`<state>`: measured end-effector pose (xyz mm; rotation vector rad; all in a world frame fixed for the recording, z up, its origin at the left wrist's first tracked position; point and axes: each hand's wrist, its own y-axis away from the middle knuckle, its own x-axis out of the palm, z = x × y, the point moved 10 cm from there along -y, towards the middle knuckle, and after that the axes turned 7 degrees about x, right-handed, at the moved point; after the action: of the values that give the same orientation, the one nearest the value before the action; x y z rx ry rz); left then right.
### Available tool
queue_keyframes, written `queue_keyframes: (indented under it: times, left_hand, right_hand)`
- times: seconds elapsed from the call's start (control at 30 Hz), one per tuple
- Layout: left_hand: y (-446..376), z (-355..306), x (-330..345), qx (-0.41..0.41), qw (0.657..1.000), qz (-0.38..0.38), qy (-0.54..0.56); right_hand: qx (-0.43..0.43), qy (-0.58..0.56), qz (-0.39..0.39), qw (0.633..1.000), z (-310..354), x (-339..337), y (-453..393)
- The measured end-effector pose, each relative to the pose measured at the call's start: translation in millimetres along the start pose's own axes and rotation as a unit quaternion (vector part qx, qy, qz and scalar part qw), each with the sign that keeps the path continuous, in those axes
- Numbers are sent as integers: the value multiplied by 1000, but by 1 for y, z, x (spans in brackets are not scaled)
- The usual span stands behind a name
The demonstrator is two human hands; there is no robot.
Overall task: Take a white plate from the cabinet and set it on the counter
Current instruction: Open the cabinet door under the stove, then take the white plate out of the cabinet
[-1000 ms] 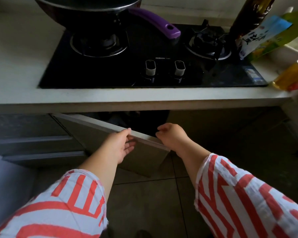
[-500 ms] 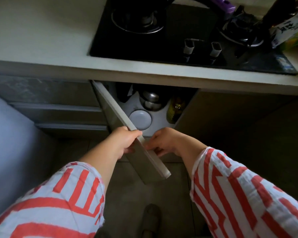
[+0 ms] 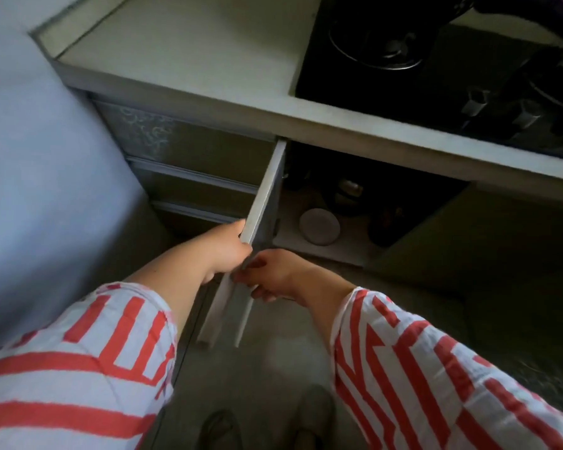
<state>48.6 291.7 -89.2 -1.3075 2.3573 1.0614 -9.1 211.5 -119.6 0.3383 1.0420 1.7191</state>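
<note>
The cabinet door (image 3: pixel 264 193) has swung wider, left hand (image 3: pixel 223 251) clamped on its top edge, right hand (image 3: pixel 270 274) loosely curled, holding nothing; opening is done, so next reach far-right for the white plate (image 3: pixel 319 226) inside the cabinet (image 3: pixel 355 251).

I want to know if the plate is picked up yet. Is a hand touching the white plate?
Apart. The head view shows both the left hand and right hand at the cabinet door, with the white plate inside, untouched.

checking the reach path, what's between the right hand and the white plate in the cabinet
In the head view, only bare pale cabinet floor separates the right hand from the white plate. The open door, gripped by the left hand, stands to the left of that stretch.
</note>
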Motion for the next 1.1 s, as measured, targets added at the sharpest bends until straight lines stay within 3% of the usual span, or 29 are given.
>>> queue_keyframes:
  times: [0.2, 0.37, 0.5, 0.57, 0.63, 0.7, 0.87, 1.1]
  left_hand:
    - [-6, 20, -29, -25, 997, 2, -76]
    - [-6, 19, -22, -50, 998, -8, -26]
    - [-3, -8, -26, -56, 986, -134, -82]
    - [1, -38, -32, 3, 969, -234, -83]
    - [-2, -69, -25, 81, 955, -283, -46]
    - [-15, -90, -3, 109, 961, -255, -19]
    - [-62, -101, 60, 54, 990, -126, 28]
    - [-111, -90, 99, 11, 994, -78, 79]
  right_hand:
    - [-6, 36, -27, 999, 7, -7, -9]
    - [9, 19, -48, 999, -11, -33, -9]
    - [23, 15, -78, 997, -36, -75, -6]
    - [36, -4, -90, 995, -54, -100, -4]
    - [48, -8, -99, 994, -69, -127, -2]
    - [58, -11, -112, 992, -85, -155, -1]
    - [67, -57, -169, 982, -117, -216, 3]
    - [84, -85, -202, 972, -143, -250, -19]
